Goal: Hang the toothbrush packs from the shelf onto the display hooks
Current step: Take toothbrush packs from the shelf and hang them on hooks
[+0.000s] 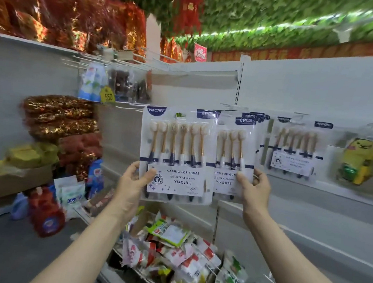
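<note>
Overlapping a stack (233, 145) of at least three packs, pinched low by the right hand (255, 190), one toothbrush pack (177, 154) is gripped lower-left by the left hand (129, 186); bare panel (321, 90) lies above.

Raised left hand (132, 183) grips front pack (178, 145); right hand (255, 190) grips rear pack (233, 145).

Two arms of one person, both entering from bottom edge. Left forearm (86, 241): bare along whole visible length, slim, smooth surface. Right forearm (295, 252): same, bare from frame edge to wrist. Left hand (132, 181): bare, thumb nail looks short and plain. Right hand (256, 188): bare, thumb nail short, finer detail blurred. Upper arms and any clothing out of frame.
</note>
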